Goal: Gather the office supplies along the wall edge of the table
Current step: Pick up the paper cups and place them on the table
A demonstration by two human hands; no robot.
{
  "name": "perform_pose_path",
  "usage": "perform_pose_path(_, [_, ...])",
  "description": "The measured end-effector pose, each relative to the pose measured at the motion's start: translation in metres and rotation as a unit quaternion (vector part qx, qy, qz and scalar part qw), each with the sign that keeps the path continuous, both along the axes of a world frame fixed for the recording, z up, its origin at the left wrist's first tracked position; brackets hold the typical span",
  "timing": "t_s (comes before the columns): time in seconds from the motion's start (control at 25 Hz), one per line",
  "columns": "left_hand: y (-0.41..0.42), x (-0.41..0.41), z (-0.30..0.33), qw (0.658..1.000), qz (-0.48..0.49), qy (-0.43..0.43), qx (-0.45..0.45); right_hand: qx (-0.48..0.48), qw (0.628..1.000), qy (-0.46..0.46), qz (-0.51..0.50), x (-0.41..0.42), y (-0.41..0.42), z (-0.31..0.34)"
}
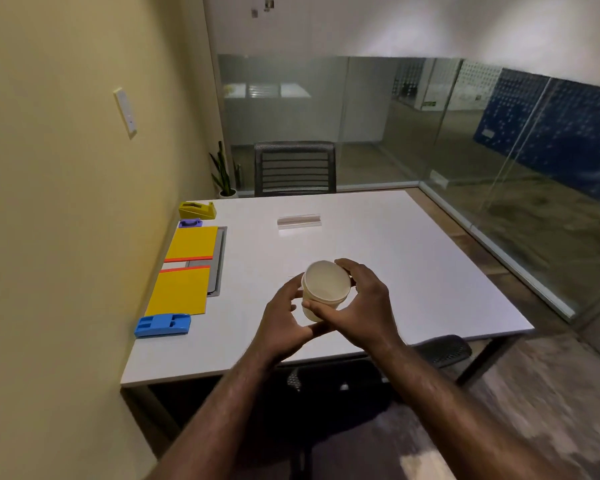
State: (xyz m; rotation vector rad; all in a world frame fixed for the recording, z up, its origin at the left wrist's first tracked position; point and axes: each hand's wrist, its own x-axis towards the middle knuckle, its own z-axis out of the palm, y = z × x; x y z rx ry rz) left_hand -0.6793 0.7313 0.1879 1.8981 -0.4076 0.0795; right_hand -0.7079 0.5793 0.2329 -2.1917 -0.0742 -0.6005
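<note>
Both hands hold a white lidded tub (326, 287) above the white table (413, 271): my left hand (284, 323) cups its left side and my right hand (364, 306) wraps its right side and front. Along the wall edge lie a yellow tape dispenser (197, 209), a small purple item (190, 223), two yellow-orange pads (192, 243) (179, 292) on a grey tray (219, 258), and a blue stapler-like block (162, 325). A clear acrylic holder (299, 221) sits apart near the table's middle back.
The yellow wall (66, 202) runs along the table's left side. A mesh chair (295, 168) stands at the far edge, another dark chair (444, 351) at the near edge. A potted plant (222, 174) is in the corner. Glass partitions (465, 150) close the right side.
</note>
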Motion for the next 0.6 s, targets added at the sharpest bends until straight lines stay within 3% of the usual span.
perform_pose_path(0.6, [-0.231,0.006,-0.007,0.996,0.051,-0.072,0.008,-0.032,0.999,0.009,0.008,-0.004,-0.232,0.0])
